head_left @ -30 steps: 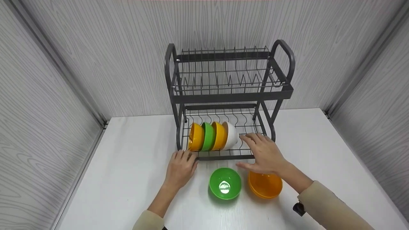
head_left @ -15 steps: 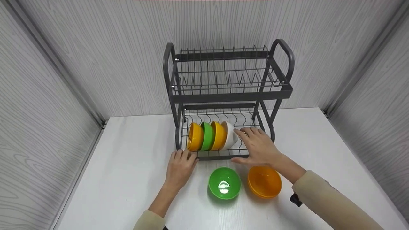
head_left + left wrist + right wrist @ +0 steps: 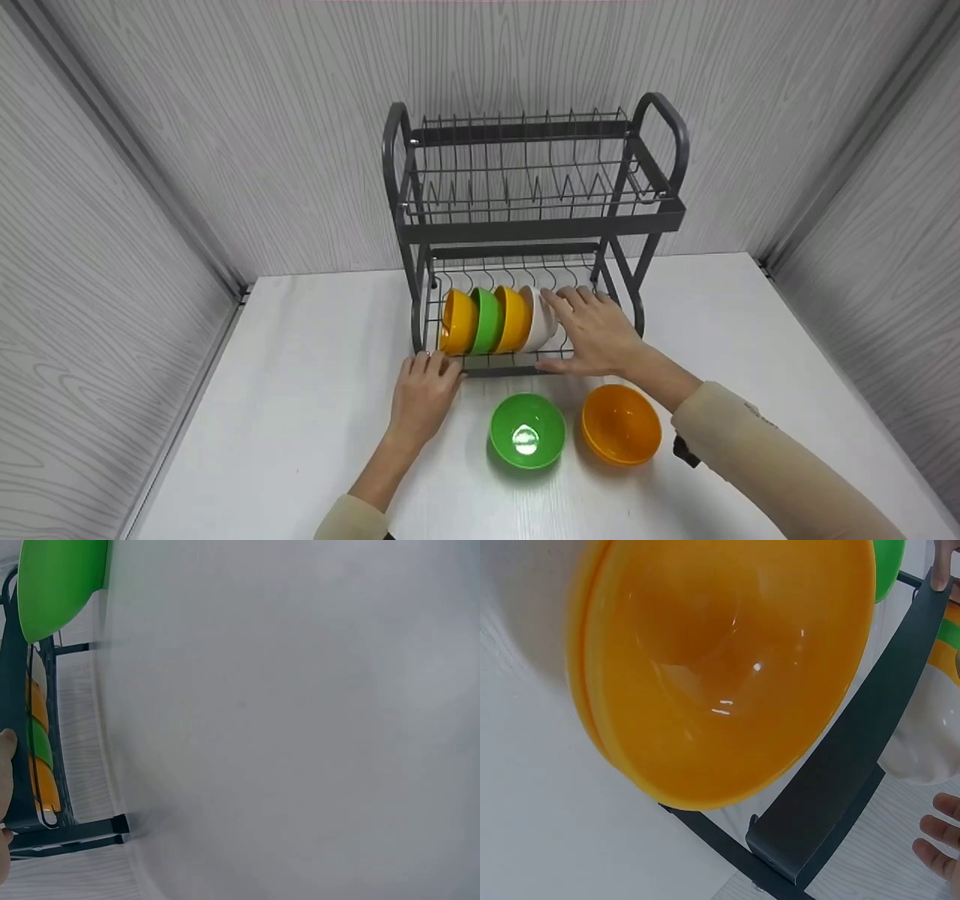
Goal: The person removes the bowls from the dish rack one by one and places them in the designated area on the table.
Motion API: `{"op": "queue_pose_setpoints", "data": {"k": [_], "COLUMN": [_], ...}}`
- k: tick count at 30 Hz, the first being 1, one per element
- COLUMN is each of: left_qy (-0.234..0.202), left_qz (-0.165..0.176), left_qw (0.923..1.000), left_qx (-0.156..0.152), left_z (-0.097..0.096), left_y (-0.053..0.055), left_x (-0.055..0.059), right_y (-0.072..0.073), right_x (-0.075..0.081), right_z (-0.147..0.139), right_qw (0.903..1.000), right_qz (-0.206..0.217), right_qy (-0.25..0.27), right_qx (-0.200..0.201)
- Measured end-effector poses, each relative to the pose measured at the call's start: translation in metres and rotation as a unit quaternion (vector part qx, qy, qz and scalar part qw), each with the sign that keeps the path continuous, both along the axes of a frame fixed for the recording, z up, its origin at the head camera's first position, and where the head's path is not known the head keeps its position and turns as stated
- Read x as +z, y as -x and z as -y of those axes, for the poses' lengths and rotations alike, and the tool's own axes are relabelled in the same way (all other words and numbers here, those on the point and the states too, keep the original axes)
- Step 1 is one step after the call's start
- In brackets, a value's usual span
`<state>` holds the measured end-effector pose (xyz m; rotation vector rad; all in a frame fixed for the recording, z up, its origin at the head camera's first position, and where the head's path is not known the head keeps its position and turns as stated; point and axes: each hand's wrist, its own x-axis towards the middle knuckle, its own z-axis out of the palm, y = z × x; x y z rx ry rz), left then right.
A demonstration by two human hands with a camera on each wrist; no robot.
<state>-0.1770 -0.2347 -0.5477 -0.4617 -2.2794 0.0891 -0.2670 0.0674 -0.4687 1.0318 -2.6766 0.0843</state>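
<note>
My left hand [image 3: 421, 394] grips the front left corner of the dark dish rack [image 3: 540, 229], fingers over the lower front rail. On the lower tier several bowls stand on edge in a row: a yellow-orange bowl [image 3: 459, 322], a green bowl [image 3: 487, 321], another yellow-orange bowl [image 3: 513, 321] and a white bowl [image 3: 538, 326] at the right end. Beside the white bowl is my right hand [image 3: 596, 334], fingers spread and thumb apart. The head view has the index fingertip overlapping its rim; the right wrist view shows other fingers [image 3: 934, 859] apart from it.
In front of the rack a green bowl [image 3: 527, 431] sits upright on the white table [image 3: 300, 420]. To its right stand nested orange bowls [image 3: 621, 425]. The rack's upper tier [image 3: 525, 169] overhangs the lower one. Pale wood-grain panels [image 3: 315, 135] enclose the back and sides.
My right hand has moved left and slightly away from me, from over the orange bowls to the white bowl. The left hand stays on the rack corner.
</note>
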Motion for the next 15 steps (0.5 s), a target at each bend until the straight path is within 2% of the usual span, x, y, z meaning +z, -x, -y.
{"op": "queue_pose_setpoints", "data": {"k": [9,15], "left_qy": [0.004,0.004], "left_qz": [0.006,-0.001], "left_qw": [1.0000,1.0000], "left_qx": [0.005,0.003], "left_z": [0.000,0.000], "left_y": [0.000,-0.001], "left_x": [0.002,0.001], "right_y": [0.012,0.018], "right_x": [0.000,-0.003], "right_z": [0.006,0.012], "right_qw": [0.9999,0.9999], "right_qz": [-0.009,-0.001], "right_qy": [-0.003,-0.005], "right_qx": [-0.005,-0.014]}}
